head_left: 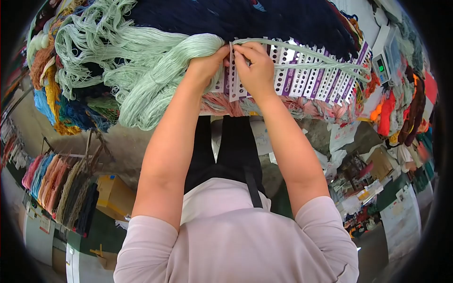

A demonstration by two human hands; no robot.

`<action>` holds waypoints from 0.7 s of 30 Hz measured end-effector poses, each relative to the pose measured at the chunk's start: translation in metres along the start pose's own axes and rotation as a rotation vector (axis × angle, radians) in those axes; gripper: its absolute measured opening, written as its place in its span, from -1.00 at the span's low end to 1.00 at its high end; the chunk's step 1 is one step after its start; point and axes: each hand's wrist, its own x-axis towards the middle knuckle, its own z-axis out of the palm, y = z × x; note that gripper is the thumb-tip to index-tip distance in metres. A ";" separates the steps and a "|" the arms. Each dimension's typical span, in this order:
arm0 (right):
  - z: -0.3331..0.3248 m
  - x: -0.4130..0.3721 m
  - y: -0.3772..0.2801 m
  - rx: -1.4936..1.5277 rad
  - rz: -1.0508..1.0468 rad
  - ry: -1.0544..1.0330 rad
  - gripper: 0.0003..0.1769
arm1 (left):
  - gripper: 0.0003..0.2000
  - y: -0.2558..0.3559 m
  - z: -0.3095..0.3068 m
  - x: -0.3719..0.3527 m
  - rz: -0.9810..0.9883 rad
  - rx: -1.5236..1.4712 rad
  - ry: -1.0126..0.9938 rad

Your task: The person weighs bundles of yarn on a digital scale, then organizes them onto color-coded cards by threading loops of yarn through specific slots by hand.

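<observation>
A thick bundle of pale green thread (pixel 160 61) spreads over the left half of the table. My left hand (pixel 207 66) is closed around its right end, beside a white strip with holes (pixel 233 80). Just right of it my right hand (pixel 255 68) pinches near the top of this strip, thumb and forefinger together; strands of pale green thread meet the fingertips. From there thin green strands (pixel 311 53) run right over a row of white and purple punched cards (pixel 302 81). Whether the fingertips grip thread, strip or both is hard to tell.
Dark navy thread (pixel 245 21) lies behind the cards, pink thread (pixel 302 106) along the front edge. A scale with a green display (pixel 381 63) stands at right. Coloured skeins (pixel 61 188) hang at lower left, near a cardboard box (pixel 115 195).
</observation>
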 end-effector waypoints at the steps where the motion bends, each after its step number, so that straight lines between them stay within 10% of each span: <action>1: -0.002 -0.003 0.003 0.021 -0.051 0.006 -0.89 | -0.88 -0.003 0.001 0.001 -0.006 -0.002 -0.002; 4: -0.004 -0.003 0.006 0.059 -0.040 0.000 -0.83 | -0.87 -0.005 0.003 0.003 -0.009 0.033 0.048; 8: -0.014 -0.001 0.007 -0.244 -0.040 -0.048 -0.72 | -0.85 0.012 -0.047 -0.002 0.261 0.833 0.403; 12: -0.015 0.002 0.005 -0.513 -0.106 -0.064 -0.75 | -0.86 0.040 -0.078 -0.019 0.128 -0.347 0.477; 21: -0.031 0.010 -0.011 -0.383 -0.312 -0.043 -0.65 | -0.71 0.045 -0.045 -0.036 -0.013 -0.550 -0.086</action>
